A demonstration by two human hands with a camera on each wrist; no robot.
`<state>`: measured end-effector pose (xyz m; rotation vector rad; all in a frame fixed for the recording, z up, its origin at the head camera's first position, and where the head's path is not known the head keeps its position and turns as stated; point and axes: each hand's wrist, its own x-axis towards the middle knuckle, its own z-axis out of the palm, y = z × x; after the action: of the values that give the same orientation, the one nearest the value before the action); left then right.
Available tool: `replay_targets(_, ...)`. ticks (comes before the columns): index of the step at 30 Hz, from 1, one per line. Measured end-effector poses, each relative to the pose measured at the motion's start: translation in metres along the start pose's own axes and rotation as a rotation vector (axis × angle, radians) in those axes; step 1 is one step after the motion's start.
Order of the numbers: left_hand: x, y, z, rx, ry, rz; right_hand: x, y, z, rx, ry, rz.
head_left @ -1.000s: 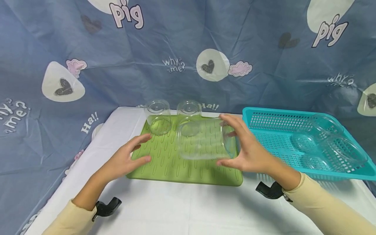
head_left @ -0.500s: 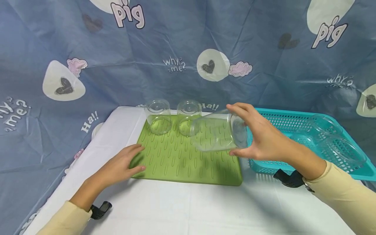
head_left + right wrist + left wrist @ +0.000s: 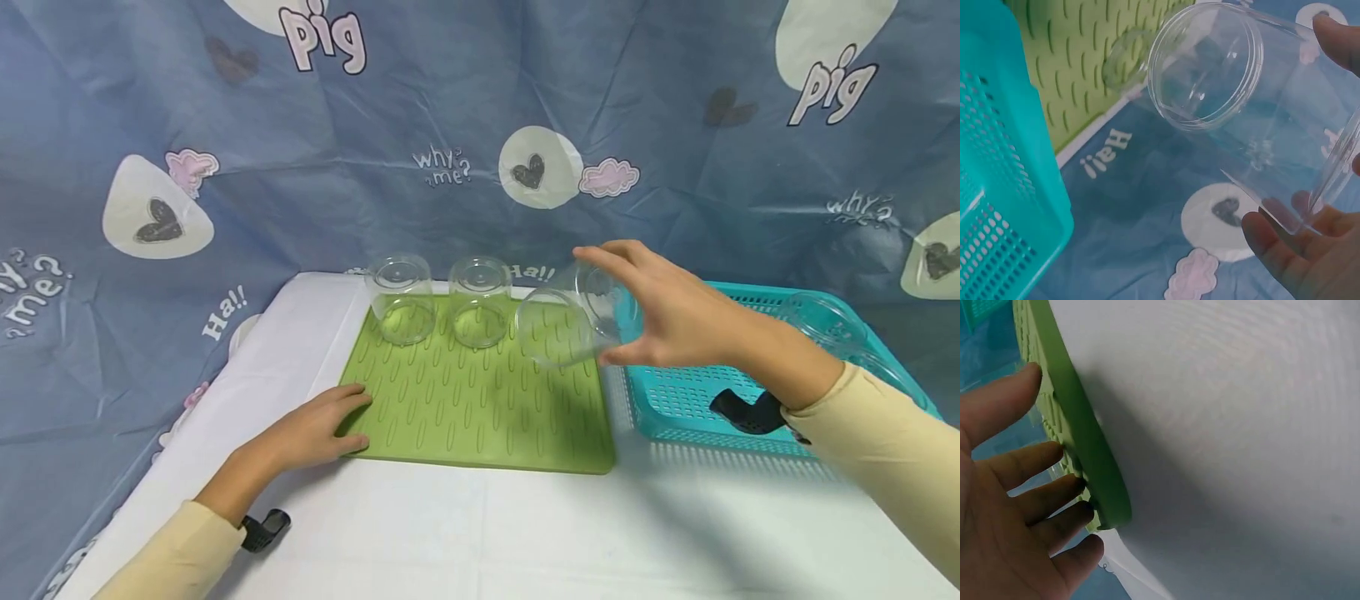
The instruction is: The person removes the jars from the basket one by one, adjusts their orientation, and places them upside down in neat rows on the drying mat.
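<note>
My right hand [image 3: 667, 308] grips a clear drinking glass [image 3: 553, 332] near one end, with the thumb on one side and the fingers on the other. The glass is held tilted above the back right part of a green ridged mat [image 3: 465, 408]. In the right wrist view, its thick ringed end points away from the palm. My left hand [image 3: 311, 429] lies at the mat's front left corner with relaxed, spread fingers and holds nothing. Two more clear glasses, a left one [image 3: 402, 300] and a right one [image 3: 481, 302], stand upside down along the mat's back edge.
A turquoise perforated basket [image 3: 645, 417] stands right of the mat, partly behind my right forearm. Inside it are clear glasses [image 3: 825, 321]. A white cloth [image 3: 420, 533] covers the table. A blue printed curtain [image 3: 450, 100] hangs close behind the mat.
My right hand has moved right and back with the glass, whose free end now tips downward toward the mat. The left hand has drawn slightly left and lowered to the mat's corner.
</note>
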<state>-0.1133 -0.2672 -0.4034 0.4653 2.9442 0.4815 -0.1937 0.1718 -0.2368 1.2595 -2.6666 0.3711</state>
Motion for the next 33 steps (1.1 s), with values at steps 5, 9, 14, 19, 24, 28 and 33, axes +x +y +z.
replay_targets(5,0.000,0.000,0.002,0.012,-0.032,-0.016,0.008,0.006,-0.003,-0.034,-0.040,0.030)
replay_targets(9,0.000,0.002,0.003,0.005,-0.034,-0.036,0.015,0.010,-0.003,-0.054,-0.085,0.058)
replay_targets(14,0.000,0.003,0.005,-0.002,-0.033,-0.057,0.024,0.014,0.000,-0.057,-0.128,0.069)
replay_targets(19,0.000,0.004,0.006,0.001,-0.034,-0.060,0.033,0.019,0.004,-0.058,-0.160,0.096)
replay_targets(24,0.002,0.006,0.006,0.011,-0.043,-0.078,0.043,0.028,0.011,-0.059,-0.197,0.128)
replay_targets(28,0.003,0.008,0.005,0.016,-0.048,-0.088,0.048,0.035,0.018,-0.045,-0.240,0.173)
replay_targets(33,0.001,0.009,0.004,0.016,-0.055,-0.081,0.054,0.042,0.028,-0.030,-0.271,0.221)
